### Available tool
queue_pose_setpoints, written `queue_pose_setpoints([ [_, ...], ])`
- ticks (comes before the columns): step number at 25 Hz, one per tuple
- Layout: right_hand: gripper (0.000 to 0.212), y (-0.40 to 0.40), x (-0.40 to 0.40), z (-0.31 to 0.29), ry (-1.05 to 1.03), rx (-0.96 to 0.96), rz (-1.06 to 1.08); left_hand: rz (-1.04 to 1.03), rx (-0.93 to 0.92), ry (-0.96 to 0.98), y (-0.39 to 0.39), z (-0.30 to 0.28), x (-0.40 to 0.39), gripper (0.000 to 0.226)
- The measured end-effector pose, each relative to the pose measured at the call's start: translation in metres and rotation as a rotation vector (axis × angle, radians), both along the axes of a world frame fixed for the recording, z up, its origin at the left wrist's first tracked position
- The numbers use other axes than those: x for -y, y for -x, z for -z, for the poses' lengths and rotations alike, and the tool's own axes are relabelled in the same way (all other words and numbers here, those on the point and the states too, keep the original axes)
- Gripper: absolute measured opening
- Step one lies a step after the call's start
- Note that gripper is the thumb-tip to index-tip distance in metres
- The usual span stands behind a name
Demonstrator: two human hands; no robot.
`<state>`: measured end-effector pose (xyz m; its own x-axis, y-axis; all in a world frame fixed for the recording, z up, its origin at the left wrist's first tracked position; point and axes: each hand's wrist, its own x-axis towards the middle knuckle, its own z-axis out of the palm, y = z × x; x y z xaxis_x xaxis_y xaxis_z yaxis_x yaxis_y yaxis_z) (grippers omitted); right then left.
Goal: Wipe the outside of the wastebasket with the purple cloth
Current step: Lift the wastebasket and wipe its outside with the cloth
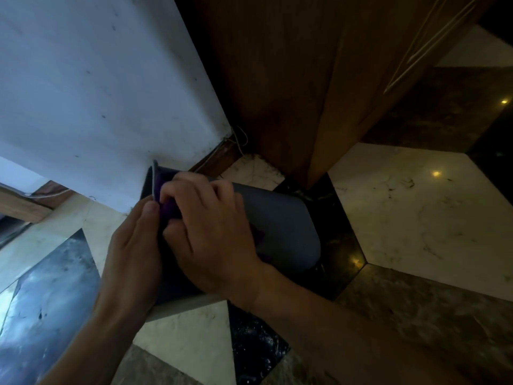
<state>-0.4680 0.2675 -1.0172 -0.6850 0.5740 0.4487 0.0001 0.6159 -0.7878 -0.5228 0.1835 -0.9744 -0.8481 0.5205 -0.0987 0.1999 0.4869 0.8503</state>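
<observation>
1. A scuffed white painted wall [91,79] fills the ten o'clock area.
2. A brown wooden cabinet [291,79] stands at twelve o'clock.
3. The polished marble floor of white, black and brown tiles [422,218] reflects small yellow lights at three o'clock.

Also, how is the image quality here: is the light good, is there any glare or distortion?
Head view: dim overall, so the purple cloth and gray wastebasket look dark and the hands slightly soft; small yellow lamp glare spots sit on the polished marble floor; the white wall is the brightest area, with a bluish cast; the wide-angle lens tilts and stretches wall and wooden cabinet edges.
</observation>
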Motion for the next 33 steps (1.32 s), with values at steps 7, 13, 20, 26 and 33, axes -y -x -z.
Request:
queue_pose_setpoints([
  [7,0.027,-0.013,-0.055,0.073,0.031,0.361,0.162,0.025,-0.050,0.112,0.025,0.003,0.032,0.040],
  [13,0.033,-0.049,-0.094,0.129,0.119,0.449,0.296,0.038,-0.036,0.173,0.031,-0.004,0.028,0.030],
  [20,0.024,-0.070,-0.099,0.144,0.126,0.425,0.354,-0.095,0.358,0.420,0.092,-0.049,-0.063,0.035],
  [26,0.022,-0.075,-0.084,0.145,0.186,0.362,0.363,-0.043,-0.055,0.675,0.100,-0.020,-0.110,0.042],
  [33,0.016,-0.080,-0.082,0.153,0.703,0.172,0.408,0.126,-0.351,0.454,0.073,-0.020,-0.053,0.049],
])
